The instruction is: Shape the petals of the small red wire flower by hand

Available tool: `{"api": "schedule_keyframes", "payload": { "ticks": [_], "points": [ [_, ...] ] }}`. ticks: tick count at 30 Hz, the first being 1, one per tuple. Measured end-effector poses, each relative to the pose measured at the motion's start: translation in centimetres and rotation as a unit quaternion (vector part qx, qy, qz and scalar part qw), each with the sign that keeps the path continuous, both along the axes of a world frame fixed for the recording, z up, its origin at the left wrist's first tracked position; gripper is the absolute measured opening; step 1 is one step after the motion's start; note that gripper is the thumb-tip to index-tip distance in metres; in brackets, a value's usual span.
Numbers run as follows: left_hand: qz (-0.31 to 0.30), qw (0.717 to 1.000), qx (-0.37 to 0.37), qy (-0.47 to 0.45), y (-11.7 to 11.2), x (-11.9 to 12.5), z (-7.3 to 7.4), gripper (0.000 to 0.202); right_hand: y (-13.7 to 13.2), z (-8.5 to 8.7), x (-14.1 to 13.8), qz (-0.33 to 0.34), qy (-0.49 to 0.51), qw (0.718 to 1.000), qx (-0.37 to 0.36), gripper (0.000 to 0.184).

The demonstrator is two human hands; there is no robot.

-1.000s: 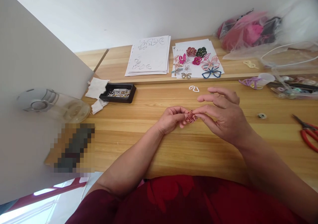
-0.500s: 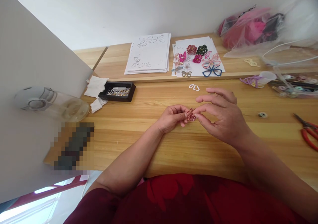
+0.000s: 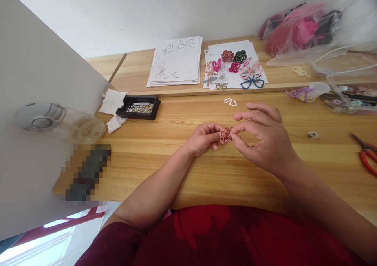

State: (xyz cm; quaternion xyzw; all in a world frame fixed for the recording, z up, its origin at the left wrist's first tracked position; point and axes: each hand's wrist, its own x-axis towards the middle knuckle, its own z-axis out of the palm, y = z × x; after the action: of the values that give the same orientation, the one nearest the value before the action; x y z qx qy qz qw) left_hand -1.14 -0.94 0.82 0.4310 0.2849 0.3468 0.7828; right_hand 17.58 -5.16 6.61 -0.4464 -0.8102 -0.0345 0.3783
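Observation:
A small pink-red quilled paper flower [image 3: 226, 135] is held just above the wooden table [image 3: 182, 156], between both hands. My left hand [image 3: 203, 139] is curled, its fingertips pinching the flower's left side. My right hand [image 3: 263, 138] pinches the right side with thumb and forefinger, while its other fingers are stretched out above. Both forearms rest near the table's front edge.
On the raised back shelf lie a stack of white cut-out sheets [image 3: 176, 61] and a sheet with several finished paper flowers [image 3: 234, 65]. A black tray of beads [image 3: 139, 108], a small white paper loop [image 3: 230, 101], red-handled scissors [image 3: 366, 156], plastic bags [image 3: 297, 30] and a clear jar [image 3: 59, 122] surround the work spot.
Both hands keep pinching the flower in the same spot; the fingers have shifted only slightly. The view has tilted a little.

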Motion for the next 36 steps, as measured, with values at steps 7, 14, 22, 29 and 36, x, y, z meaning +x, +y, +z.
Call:
{"api": "schedule_keyframes", "payload": {
  "ticks": [7,14,22,29,36],
  "points": [
    [-0.001,1.000,-0.015,-0.018,0.1,0.1,0.1,0.030,-0.1,0.5,0.3,0.009,-0.022,1.000,0.000,0.009],
    [-0.014,1.000,-0.003,-0.015,0.2,-0.2,-0.3,0.026,-0.4,0.6,0.2,0.001,-0.053,0.999,-0.005,0.009],
    [-0.010,1.000,0.010,-0.008,-0.1,-0.1,-0.4,0.029,-0.3,0.0,-0.3,-0.023,0.000,1.000,0.004,0.010],
    [0.005,1.000,0.009,-0.002,-0.1,0.1,-0.3,0.032,-0.5,-0.6,-1.0,-0.048,0.025,0.998,-0.015,0.006],
    [0.004,1.000,-0.010,-0.003,0.1,0.2,-0.2,0.034,-0.7,-1.2,-1.5,-0.067,0.047,0.996,-0.023,0.007]
  ]
}}
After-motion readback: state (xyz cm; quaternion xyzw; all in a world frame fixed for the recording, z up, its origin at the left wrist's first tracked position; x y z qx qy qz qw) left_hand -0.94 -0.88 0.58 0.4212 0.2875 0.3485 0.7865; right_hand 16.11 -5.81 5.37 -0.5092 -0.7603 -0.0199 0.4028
